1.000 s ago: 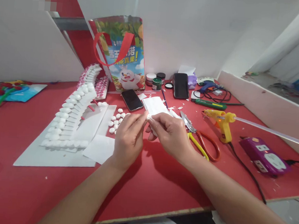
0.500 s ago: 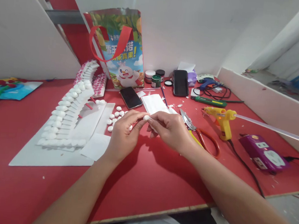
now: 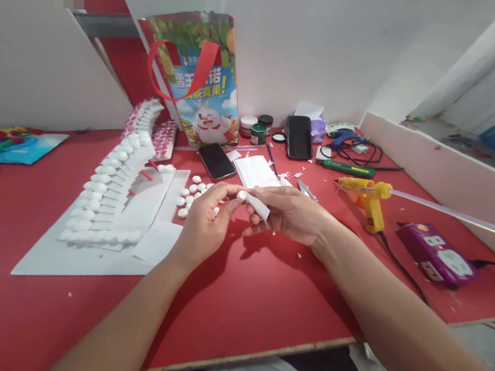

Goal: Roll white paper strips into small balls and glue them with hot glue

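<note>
My left hand (image 3: 206, 221) pinches a small round white piece (image 3: 241, 196) between thumb and fingertips. A narrow white paper strip (image 3: 258, 207) runs from that piece to my right hand (image 3: 298, 214), whose thumb and fingers hold it. Whether strip and piece are joined I cannot tell. Just behind my left hand lie loose white round pieces (image 3: 185, 193), several of them partly hidden by it. To the left, a curved row of white puffs on paper strips (image 3: 108, 170) stands on a white board (image 3: 56, 257).
A yellow glue gun (image 3: 371, 202) stands on the right beside a purple power socket box (image 3: 437, 255), its cord trailing to the front. My right hand partly covers the scissors (image 3: 307, 191). Behind are a phone (image 3: 216, 162), folded white paper (image 3: 257, 172), paint jars (image 3: 258, 134) and a gift bag (image 3: 207, 86).
My right hand has turned and its fingers have opened out somewhat, so the paper strip now shows. The forearm covers the scissors' handles. My left hand keeps its pinch in nearly the same place.
</note>
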Tool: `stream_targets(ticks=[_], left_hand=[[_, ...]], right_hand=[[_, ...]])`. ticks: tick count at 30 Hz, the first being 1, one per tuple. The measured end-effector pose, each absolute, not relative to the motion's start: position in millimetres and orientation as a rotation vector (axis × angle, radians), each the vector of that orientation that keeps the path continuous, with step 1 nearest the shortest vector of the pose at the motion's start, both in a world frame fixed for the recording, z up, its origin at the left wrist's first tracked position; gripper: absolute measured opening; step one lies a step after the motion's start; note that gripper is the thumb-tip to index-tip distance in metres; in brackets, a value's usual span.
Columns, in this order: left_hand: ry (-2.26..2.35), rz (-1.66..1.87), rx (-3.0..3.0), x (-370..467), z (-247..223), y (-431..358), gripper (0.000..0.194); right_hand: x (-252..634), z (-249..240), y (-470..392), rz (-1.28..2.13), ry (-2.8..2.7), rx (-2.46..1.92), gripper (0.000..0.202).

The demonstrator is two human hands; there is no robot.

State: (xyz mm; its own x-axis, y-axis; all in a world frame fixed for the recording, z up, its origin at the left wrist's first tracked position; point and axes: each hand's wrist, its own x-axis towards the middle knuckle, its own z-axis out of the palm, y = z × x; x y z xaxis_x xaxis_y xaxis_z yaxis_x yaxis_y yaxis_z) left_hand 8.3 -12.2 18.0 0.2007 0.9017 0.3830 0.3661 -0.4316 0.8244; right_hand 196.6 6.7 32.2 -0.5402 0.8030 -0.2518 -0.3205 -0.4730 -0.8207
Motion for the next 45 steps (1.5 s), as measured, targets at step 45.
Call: stream_targets(ticks=[45], left_hand=[[1.354,1.325,1.841,18,10,-16,0.017]], right_hand=[[178,24,-11,0.336,-2.059,-1.303,0.028]])
